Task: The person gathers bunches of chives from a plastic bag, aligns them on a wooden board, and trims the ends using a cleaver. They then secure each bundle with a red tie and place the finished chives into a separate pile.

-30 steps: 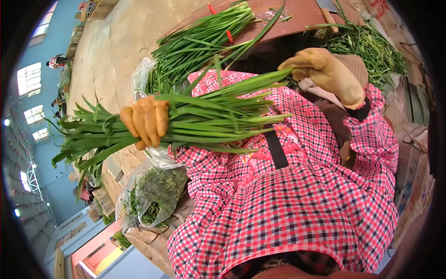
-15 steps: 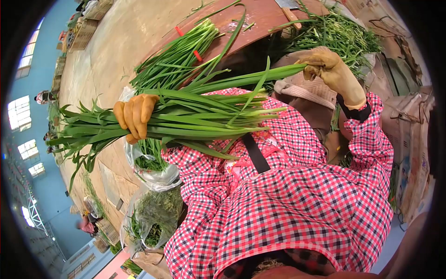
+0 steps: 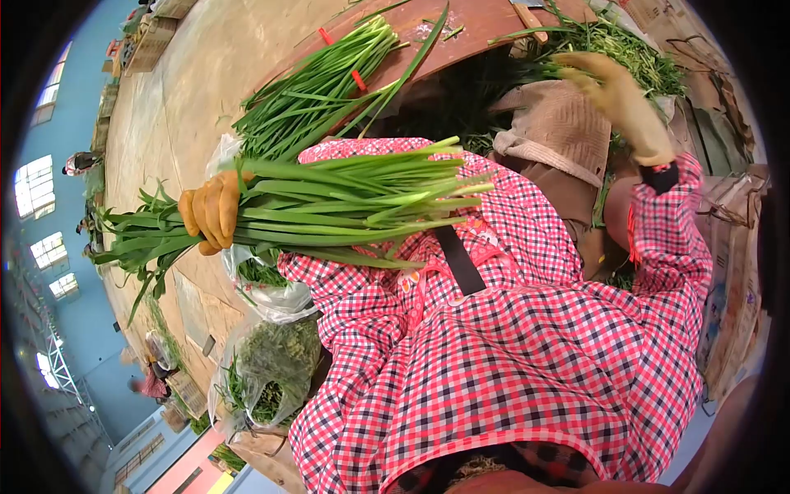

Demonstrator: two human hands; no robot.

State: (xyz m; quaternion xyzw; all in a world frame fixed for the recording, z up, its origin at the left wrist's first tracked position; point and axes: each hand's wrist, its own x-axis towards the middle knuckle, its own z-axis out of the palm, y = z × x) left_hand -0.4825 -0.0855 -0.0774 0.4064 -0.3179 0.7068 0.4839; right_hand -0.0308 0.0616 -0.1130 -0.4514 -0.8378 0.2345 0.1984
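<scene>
My left hand [image 3: 212,212], in an orange-tan rubber glove, is wrapped around a loose bunch of garlic chives [image 3: 354,202]. The bunch lies across in front of my chest, leafy tips to the left and pale stem ends to the right. My right hand [image 3: 605,95], in a paler, soiled glove, is raised at the upper right, blurred by motion. Its fingers look stretched out, with nothing seen in them, near a heap of green trimmings [image 3: 634,62]. Beyond the held bunch, another bundle of garlic chives [image 3: 321,86] bound with red ties rests at the reddish-brown board [image 3: 469,37].
A knife with a wooden handle [image 3: 531,23] lies at the board's far edge. Clear plastic bags of greens [image 3: 276,370] stand at my left. A brown cloth [image 3: 555,132] covers my knee. Other people [image 3: 152,383] and stacked boxes are farther off at the left.
My right hand has come away from the long leaves it was pinching and moved up, its fingers opening. My left hand, still round the bunch, has shifted slightly left.
</scene>
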